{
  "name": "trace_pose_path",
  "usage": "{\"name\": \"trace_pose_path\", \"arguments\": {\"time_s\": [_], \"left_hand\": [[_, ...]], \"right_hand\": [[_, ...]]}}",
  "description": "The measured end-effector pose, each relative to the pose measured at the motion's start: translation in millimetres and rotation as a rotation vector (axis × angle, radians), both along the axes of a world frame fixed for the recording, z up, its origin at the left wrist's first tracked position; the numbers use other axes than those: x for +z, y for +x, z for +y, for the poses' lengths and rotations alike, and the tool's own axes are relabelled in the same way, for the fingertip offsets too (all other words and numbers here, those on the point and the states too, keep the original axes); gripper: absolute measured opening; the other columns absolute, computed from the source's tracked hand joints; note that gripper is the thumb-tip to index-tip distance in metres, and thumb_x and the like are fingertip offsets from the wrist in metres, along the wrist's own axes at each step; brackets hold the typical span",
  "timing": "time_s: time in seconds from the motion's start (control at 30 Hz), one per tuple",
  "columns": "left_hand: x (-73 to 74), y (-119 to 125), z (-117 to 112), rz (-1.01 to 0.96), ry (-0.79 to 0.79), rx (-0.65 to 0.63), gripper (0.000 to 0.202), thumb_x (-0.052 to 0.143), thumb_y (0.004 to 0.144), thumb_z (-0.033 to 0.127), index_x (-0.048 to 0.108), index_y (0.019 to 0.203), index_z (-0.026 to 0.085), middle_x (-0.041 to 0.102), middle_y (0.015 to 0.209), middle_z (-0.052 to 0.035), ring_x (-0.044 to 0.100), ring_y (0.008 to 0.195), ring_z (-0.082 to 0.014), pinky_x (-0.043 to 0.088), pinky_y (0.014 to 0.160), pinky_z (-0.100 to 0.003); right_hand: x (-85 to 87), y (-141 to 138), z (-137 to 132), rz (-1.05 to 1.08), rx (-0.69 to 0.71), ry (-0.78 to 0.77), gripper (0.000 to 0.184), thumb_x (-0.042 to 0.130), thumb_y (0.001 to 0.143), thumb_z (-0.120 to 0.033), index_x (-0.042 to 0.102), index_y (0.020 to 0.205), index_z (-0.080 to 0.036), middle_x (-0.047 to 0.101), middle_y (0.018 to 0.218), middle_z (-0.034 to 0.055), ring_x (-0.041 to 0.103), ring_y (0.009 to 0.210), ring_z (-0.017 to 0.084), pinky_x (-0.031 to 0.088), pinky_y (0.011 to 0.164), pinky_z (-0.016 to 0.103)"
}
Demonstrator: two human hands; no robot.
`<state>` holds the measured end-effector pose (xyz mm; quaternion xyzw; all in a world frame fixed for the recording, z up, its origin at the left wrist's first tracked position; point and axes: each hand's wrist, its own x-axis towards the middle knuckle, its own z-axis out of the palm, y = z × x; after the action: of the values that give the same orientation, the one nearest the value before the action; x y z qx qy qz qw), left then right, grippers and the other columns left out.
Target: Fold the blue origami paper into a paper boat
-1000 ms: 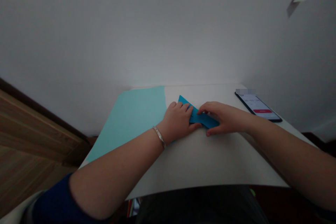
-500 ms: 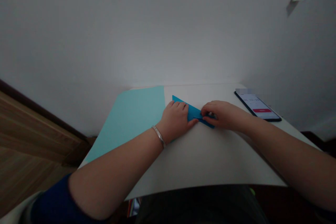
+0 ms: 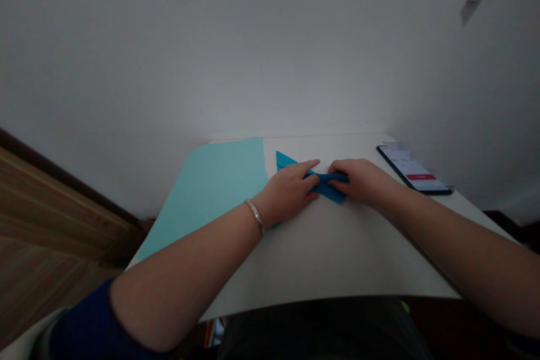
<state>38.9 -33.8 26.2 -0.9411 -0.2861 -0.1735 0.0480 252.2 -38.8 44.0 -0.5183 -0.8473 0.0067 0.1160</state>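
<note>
A folded sheet of blue paper (image 3: 333,195) lies slantwise on the white table, with a pointed end showing beyond my left hand. My left hand (image 3: 287,192), a silver bangle at its wrist, bears down on the middle of the paper. One of its fingers stretches out past the upper edge while the thumb and another finger hold the folded layers. My right hand (image 3: 358,180) pinches a raised flap at the paper's right end between thumb and fingers. Part of the paper is hidden under my left hand.
A pale turquoise sheet (image 3: 211,191) covers the left side of the white table (image 3: 304,270). A phone (image 3: 415,171) with a lit screen lies at the right edge. Behind the table rises a grey wall (image 3: 270,39); a wooden panel (image 3: 50,208) stands at left.
My right hand has lifted a flap of the blue paper, which now stands up as a narrow fold. My left hand has shifted slightly right, one finger now stretched out.
</note>
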Motion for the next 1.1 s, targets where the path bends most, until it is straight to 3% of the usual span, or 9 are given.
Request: {"name": "trace_pose_path", "arguments": {"time_s": [0.1, 0.2, 0.37, 0.5, 0.57, 0.63, 0.73, 0.83, 1.1], "left_hand": [[0.8, -0.1, 1.1, 0.022, -0.016, 0.010, 0.030, 0.057, 0.088, 0.032, 0.057, 0.113, 0.015, 0.049, 0.136, -0.0132, 0.054, 0.116, -0.0263, 0.044, 0.099, -0.041], [2.8, 0.4, 1.8, 0.049, -0.056, 0.015, 0.027, 0.054, 0.090, 0.033, 0.059, 0.110, 0.015, 0.062, 0.116, -0.0100, 0.059, 0.104, -0.0221, 0.048, 0.092, -0.036], [6.6, 1.4, 0.3, 0.111, -0.028, 0.036, 0.024, 0.050, 0.092, 0.033, 0.061, 0.104, 0.015, 0.065, 0.103, -0.0092, 0.062, 0.092, -0.0209, 0.050, 0.080, -0.033], [8.3, 1.2, -1.6, 0.118, -0.021, 0.049, 0.025, 0.045, 0.093, 0.030, 0.062, 0.104, 0.015, 0.065, 0.102, -0.0096, 0.062, 0.090, -0.0210, 0.050, 0.076, -0.033], [8.7, 0.8, -1.8, 0.110, -0.031, 0.061, 0.026, 0.043, 0.094, 0.028, 0.063, 0.105, 0.015, 0.065, 0.103, -0.0094, 0.062, 0.091, -0.0212, 0.050, 0.078, -0.033], [8.9, 0.3, -1.4, 0.091, -0.053, 0.078, 0.027, 0.042, 0.094, 0.027, 0.063, 0.105, 0.015, 0.065, 0.104, -0.0090, 0.062, 0.093, -0.0211, 0.050, 0.080, -0.033], [8.3, -0.7, 0.0, 0.060, -0.077, 0.097, 0.026, 0.042, 0.093, 0.025, 0.065, 0.102, 0.016, 0.066, 0.103, -0.0082, 0.062, 0.093, -0.0202, 0.050, 0.081, -0.033], [7.0, -1.6, 1.5, 0.044, -0.077, 0.105, 0.026, 0.042, 0.094, 0.026, 0.065, 0.101, 0.016, 0.066, 0.101, -0.0081, 0.062, 0.091, -0.0200, 0.050, 0.080, -0.033], [5.4, -2.0, 2.3, -0.002, -0.098, 0.075, 0.022, 0.051, 0.088, 0.025, 0.065, 0.102, 0.015, 0.066, 0.102, -0.0087, 0.061, 0.094, -0.0218, 0.050, 0.082, -0.035]], "right_hand": [[0.1, 0.5, -0.5, 0.057, -0.013, -0.024, 0.012, 0.057, 0.080, -0.027, 0.065, 0.087, -0.022, 0.069, 0.077, 0.0033, 0.059, 0.068, 0.018, 0.040, 0.061, 0.028], [-0.1, 0.9, -1.3, 0.122, -0.020, -0.061, 0.011, 0.058, 0.080, -0.026, 0.065, 0.086, -0.022, 0.069, 0.076, 0.0019, 0.059, 0.066, 0.016, 0.040, 0.060, 0.026], [-5.5, 2.9, 0.0, 0.208, 0.008, -0.073, 0.012, 0.056, 0.081, -0.025, 0.064, 0.090, -0.023, 0.069, 0.076, 0.0007, 0.060, 0.067, 0.016, 0.041, 0.059, 0.026], [-9.0, 5.3, 0.8, 0.269, 0.064, 0.001, 0.030, 0.053, 0.079, -0.017, 0.058, 0.109, -0.024, 0.069, 0.097, 0.0030, 0.062, 0.079, 0.017, 0.045, 0.066, 0.027], [-6.0, 5.9, -1.7, 0.251, 0.157, 0.038, 0.035, 0.050, 0.079, -0.012, 0.057, 0.110, -0.025, 0.065, 0.110, 0.0045, 0.062, 0.090, 0.018, 0.046, 0.071, 0.027], [-0.1, 6.0, -6.2, 0.212, 0.272, 0.045, 0.029, 0.048, 0.080, -0.012, 0.060, 0.103, -0.025, 0.060, 0.122, 0.0055, 0.060, 0.098, 0.018, 0.047, 0.074, 0.028], [8.5, 6.0, -13.1, 0.118, 0.331, 0.036, 0.014, 0.057, 0.082, -0.030, 0.064, 0.093, -0.025, 0.053, 0.134, 0.0045, 0.063, 0.096, 0.019, 0.048, 0.077, 0.030], [10.5, 5.6, -15.2, 0.024, 0.321, 0.055, 0.027, 0.065, 0.076, -0.042, 0.065, 0.098, -0.027, 0.057, 0.130, 0.0037, 0.061, 0.103, 0.023, 0.048, 0.080, 0.032], [-0.7, -3.8, -11.9, -0.061, 0.225, 0.095, 0.020, 0.056, 0.085, -0.036, 0.066, 0.097, -0.023, 0.066, 0.106, 0.0040, 0.062, 0.095, 0.021, 0.045, 0.072, 0.029]]}}
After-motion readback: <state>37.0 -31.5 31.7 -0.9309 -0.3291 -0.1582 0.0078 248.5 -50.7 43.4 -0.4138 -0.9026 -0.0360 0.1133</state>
